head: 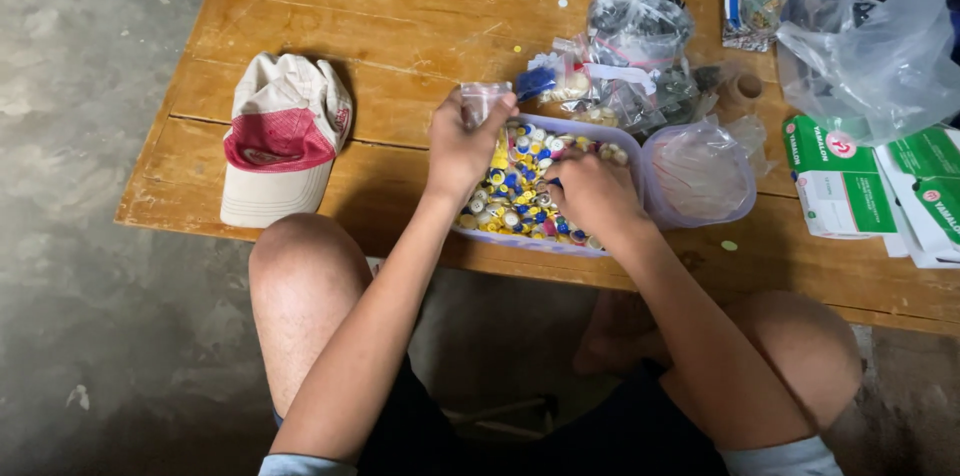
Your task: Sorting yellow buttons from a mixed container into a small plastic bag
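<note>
Small clear bag (484, 96): pinched by the left hand (462, 144), fingers closed on it, held just above the far-left corner of the tub (628, 136). Bag looks nearly empty; contents too small to tell. Tub sits at the near table (400, 6) edge, full of small blue, yellow and white caps (515, 191). Right hand (596, 198) rests down in the caps, fingers curled; cannot tell what it grips. Judged early: most caps remain in the tub. Round clear container (700, 174) beside tub; cap-style hat (283, 136) lies left.
</note>
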